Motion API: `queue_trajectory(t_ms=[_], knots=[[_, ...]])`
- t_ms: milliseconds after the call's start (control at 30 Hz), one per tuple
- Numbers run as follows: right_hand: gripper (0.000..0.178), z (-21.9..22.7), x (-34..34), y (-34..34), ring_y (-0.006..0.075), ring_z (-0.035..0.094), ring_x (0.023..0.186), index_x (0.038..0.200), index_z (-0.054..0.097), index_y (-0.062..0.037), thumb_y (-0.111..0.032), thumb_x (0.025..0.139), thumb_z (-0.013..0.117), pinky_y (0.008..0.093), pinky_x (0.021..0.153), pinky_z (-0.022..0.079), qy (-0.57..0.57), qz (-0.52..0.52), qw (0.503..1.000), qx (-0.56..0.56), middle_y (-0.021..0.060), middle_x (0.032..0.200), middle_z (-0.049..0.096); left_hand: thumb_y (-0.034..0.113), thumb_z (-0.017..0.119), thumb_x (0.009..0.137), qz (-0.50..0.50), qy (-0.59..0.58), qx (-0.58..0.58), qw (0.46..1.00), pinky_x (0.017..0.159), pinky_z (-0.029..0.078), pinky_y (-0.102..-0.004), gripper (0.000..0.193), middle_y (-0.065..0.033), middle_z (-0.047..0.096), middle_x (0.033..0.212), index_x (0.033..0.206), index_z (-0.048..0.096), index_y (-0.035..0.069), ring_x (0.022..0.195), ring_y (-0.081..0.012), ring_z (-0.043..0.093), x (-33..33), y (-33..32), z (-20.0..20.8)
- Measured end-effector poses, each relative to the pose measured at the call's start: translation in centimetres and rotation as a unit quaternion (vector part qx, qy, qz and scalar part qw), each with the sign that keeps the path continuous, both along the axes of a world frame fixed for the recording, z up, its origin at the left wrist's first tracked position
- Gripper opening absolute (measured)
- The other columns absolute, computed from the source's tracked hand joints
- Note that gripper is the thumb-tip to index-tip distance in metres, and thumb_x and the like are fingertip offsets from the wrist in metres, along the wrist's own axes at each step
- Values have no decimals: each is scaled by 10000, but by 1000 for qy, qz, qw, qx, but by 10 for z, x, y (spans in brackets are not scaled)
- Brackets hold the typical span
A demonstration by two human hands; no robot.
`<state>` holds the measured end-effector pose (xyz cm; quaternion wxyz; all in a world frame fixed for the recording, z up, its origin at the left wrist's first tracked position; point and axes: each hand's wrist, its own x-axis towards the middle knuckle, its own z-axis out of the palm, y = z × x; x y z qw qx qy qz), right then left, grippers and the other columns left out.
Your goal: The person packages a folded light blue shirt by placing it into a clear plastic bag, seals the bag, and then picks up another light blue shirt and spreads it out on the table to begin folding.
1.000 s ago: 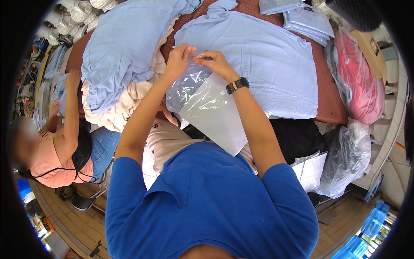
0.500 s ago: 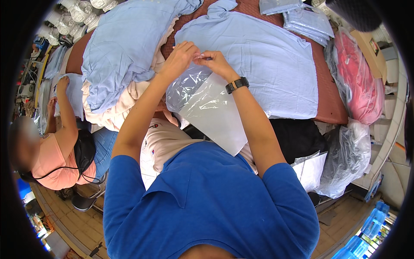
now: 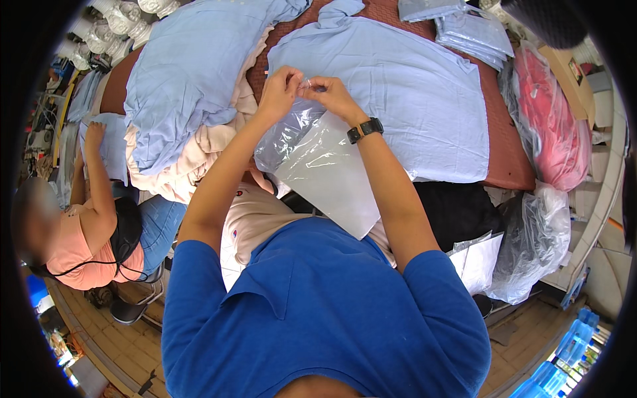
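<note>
My left hand (image 3: 280, 93) and my right hand (image 3: 330, 97) meet over the table's near side, fingertips pinched together. Between them they grip the top edge of a clear plastic bag (image 3: 279, 140), which hangs down toward my lap. A stiff white sheet (image 3: 337, 180) shows in the bag's lower part. Just beyond my hands a light blue garment (image 3: 418, 99) lies spread flat. What exactly my fingertips do at the bag's edge is too small to make out.
To the left rise piled blue garments (image 3: 182, 79) over cream cloth (image 3: 182, 169). Bagged blue garments (image 3: 474, 36) lie at the far right, near a plastic-wrapped red bundle (image 3: 547, 119). A seated co-worker (image 3: 93, 232) handles blue cloth at left. Crumpled clear plastic (image 3: 534, 245) hangs at right.
My left hand has shifted slightly down and its fingers have changed their grip; my right hand stays nearly still. The co-worker's arms have moved a little over the blue cloth.
</note>
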<state>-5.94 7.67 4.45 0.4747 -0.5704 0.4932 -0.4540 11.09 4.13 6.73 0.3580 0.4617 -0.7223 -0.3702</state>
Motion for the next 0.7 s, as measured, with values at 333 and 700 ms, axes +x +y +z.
queue_trajectory(t_ms=[333, 700], knots=[[184, -9, 0, -4, 100, 622, 875, 1051, 736, -11, -141, 924, 708, 261, 821, 495, -87, -12, 996, -21, 27, 937, 726, 77, 623, 963, -54, -18, -228, 972, 754, 513, -364, 116, -124, 646, 960, 1037, 645, -9, 826, -249, 640, 10, -7, 7], [192, -8, 0, -5, 73, 608, 923, 1075, 731, -22, -169, 956, 697, 237, 855, 473, -60, -9, 998, -13, -5, 983, 713, 58, 674, 862, -95, -181, -392, 897, 810, 443, -389, 100, -83, 607, 951, 950, 629, 44, 919, -285, 586, 12, -12, 17]])
